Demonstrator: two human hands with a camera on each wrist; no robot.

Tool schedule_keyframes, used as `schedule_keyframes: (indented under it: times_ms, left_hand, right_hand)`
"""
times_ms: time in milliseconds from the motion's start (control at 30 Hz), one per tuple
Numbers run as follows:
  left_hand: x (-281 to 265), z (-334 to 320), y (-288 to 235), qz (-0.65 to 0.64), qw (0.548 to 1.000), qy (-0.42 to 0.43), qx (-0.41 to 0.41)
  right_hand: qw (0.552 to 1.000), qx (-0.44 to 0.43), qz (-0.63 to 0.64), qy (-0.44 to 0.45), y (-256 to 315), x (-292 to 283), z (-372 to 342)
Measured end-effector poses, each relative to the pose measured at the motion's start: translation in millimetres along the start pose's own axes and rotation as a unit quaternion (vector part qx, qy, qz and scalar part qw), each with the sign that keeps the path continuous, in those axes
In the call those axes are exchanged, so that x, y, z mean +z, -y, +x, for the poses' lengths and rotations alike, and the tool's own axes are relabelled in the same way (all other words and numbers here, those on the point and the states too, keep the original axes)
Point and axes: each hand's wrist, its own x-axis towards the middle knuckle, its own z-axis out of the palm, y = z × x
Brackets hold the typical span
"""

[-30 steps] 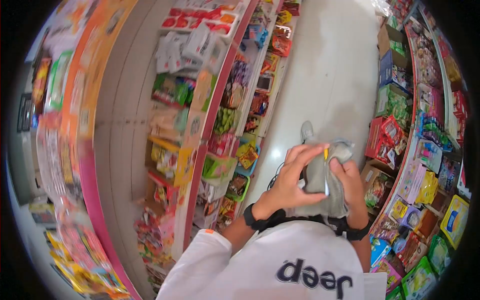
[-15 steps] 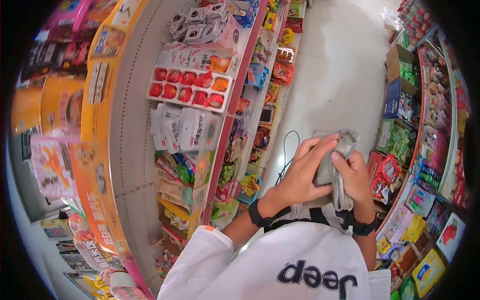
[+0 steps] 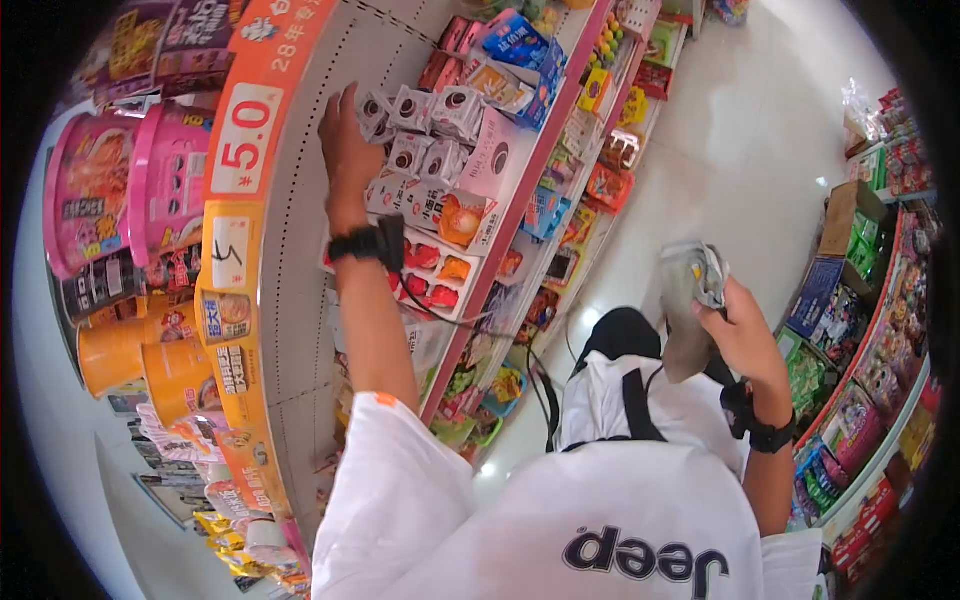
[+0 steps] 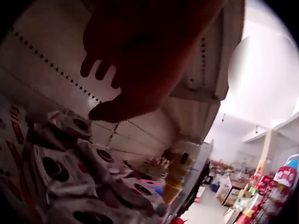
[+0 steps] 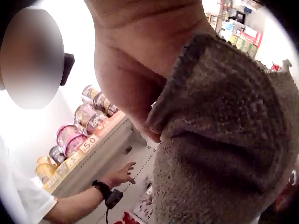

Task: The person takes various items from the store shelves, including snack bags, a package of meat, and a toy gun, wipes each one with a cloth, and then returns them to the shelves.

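Note:
My left hand point(image 3: 350, 150) reaches over the shelf on the left with its fingers apart and nothing in them. In the left wrist view the fingers point(image 4: 101, 70) hang above small silvery packets point(image 4: 58, 170) with dark round prints. My right hand point(image 3: 748, 335) grips a folded grey cloth point(image 3: 688, 325) in front of my body, thumb on its near side. A small yellow spot shows in the cloth's upper folds. Up close, the cloth point(image 5: 219, 130) has a thick, towel-like weave and hides most of the fingers.
A white tray of red-wrapped items point(image 3: 430, 275) lies beside the packets. Pink and orange tubs point(image 3: 170, 190) stand behind a price strip point(image 3: 245, 140). A dark cable point(image 3: 470, 325) runs from the left wristband. Boxed snacks point(image 3: 850, 240) line the aisle's right side.
My left hand has left the cloth and swung over to the left shelf. My right hand keeps hold of the cloth, and the head view has turned toward the shelf.

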Motion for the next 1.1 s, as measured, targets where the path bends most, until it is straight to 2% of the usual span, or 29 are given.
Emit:
schedule_keyframes:
  times_ms: [100, 200, 267, 333, 433, 533, 633, 733, 867, 967, 1000, 1033, 1067, 1100]
  left_hand:
    - [18, 26, 26, 0.048, 0.988, 0.145, 0.000]
    - [37, 33, 42, 0.045, 0.972, 0.229, 0.028]
    - [48, 30, 51, 0.035, 0.974, 0.221, 0.027]
    - [59, 29, 62, 0.031, 0.975, 0.219, 0.029]
    - [64, 26, 71, -0.060, 0.978, 0.198, 0.023]
    - [62, 18, 67, -0.053, 0.979, 0.195, 0.016]
    - [69, 12, 75, -0.076, 0.987, 0.135, 0.048]
    - [61, 10, 74, -0.035, 0.995, 0.042, -0.080]
    - [32, 0, 63, -0.046, 0.989, -0.085, -0.112]
    - [0, -31, 28, -0.153, 0.964, -0.088, -0.200]
    - [-14, -46, 4, -0.335, 0.889, -0.093, -0.298]
    - [-24, -66, -26, -0.501, 0.770, -0.100, -0.382]
    - [-30, -90, -57, -0.643, 0.568, -0.132, -0.496]
    - [-34, -120, -85, -0.694, 0.507, -0.120, -0.497]
  right_hand:
    - [0.998, 0.008, -0.027, 0.050, 14, -10, 20]
    - [0.998, 0.014, -0.014, 0.059, 7, -8, 32]
    - [0.997, 0.041, 0.003, 0.062, 7, -6, 37]
    - [0.997, 0.028, -0.017, 0.075, 1, -4, 39]
    - [0.996, 0.043, -0.020, 0.073, 8, -8, 46]
    - [0.997, 0.045, -0.026, 0.049, 8, -10, 52]
    - [0.999, 0.026, -0.018, 0.030, 1, -9, 57]
    - [0.999, 0.024, -0.013, 0.027, -2, -5, 57]
    - [0.998, 0.024, -0.039, 0.051, -1, -4, 60]
    - [0.997, -0.007, -0.050, 0.060, 3, -2, 66]
    - [0.996, -0.004, -0.049, 0.069, 7, -1, 68]
    - [0.996, 0.000, -0.050, 0.079, 11, 1, 70]
    - [0.994, 0.003, -0.052, 0.094, 15, 4, 72]
    - [0.994, -0.008, -0.051, 0.095, 17, 10, 74]
